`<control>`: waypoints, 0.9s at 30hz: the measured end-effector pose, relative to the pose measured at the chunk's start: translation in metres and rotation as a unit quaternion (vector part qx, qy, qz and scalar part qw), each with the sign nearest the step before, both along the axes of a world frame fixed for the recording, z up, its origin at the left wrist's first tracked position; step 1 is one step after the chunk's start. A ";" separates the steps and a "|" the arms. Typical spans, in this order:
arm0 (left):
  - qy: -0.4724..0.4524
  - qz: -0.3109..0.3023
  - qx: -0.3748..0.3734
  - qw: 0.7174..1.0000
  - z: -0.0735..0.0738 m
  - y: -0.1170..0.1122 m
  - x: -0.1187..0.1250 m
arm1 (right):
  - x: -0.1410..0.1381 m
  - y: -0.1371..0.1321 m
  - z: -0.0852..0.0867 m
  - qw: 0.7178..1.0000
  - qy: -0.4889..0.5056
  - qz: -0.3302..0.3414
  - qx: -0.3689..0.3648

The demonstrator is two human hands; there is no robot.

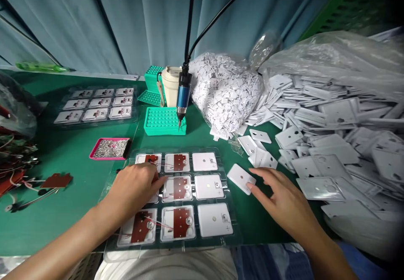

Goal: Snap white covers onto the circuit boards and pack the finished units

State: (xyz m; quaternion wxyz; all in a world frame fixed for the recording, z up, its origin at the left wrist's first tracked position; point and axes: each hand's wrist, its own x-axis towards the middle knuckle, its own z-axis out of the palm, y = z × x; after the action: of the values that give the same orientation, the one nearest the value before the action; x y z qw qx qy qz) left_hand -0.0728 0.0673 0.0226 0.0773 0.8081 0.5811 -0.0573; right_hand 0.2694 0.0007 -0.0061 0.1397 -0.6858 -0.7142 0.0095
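Observation:
My left hand (134, 187) lies over the top-left cells of a clear plastic tray (235, 229), its fingers down on a white card (148, 160) and hiding most of it. The tray holds a grid of white cards. Several carry a dark red piece with thin wires, such as the middle card (177, 188), while the right-hand column shows bare white cards like (208, 186). My right hand (279, 194) is beside the tray, with its thumb tip at the corner of a loose white card (240, 179) and its index finger apart from it.
A blue electric screwdriver (183, 95) hangs above a teal block (164, 121), next to a cream cup (170, 85). A pink tray of small metal parts (110, 148) and a second card tray (94, 103) sit left. A heap of white cards (334, 137) fills the right.

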 end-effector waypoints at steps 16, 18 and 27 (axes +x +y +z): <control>-0.475 -0.058 -0.239 0.845 -0.008 0.011 0.030 | -0.115 0.034 0.021 0.913 0.132 0.352 0.157; -0.473 -0.075 -0.228 0.848 -0.009 0.012 0.033 | -0.125 0.040 0.014 0.912 0.136 0.354 0.157; -0.361 -0.166 -0.148 0.906 -0.004 -0.005 0.026 | -0.125 0.034 0.008 0.918 0.220 0.314 0.100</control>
State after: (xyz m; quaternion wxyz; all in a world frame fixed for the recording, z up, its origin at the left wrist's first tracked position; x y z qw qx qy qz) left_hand -0.0469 0.0625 0.0185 0.3896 0.8377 0.3557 0.1409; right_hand 0.1445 0.0343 0.0022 0.3514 -0.3895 -0.8410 0.1322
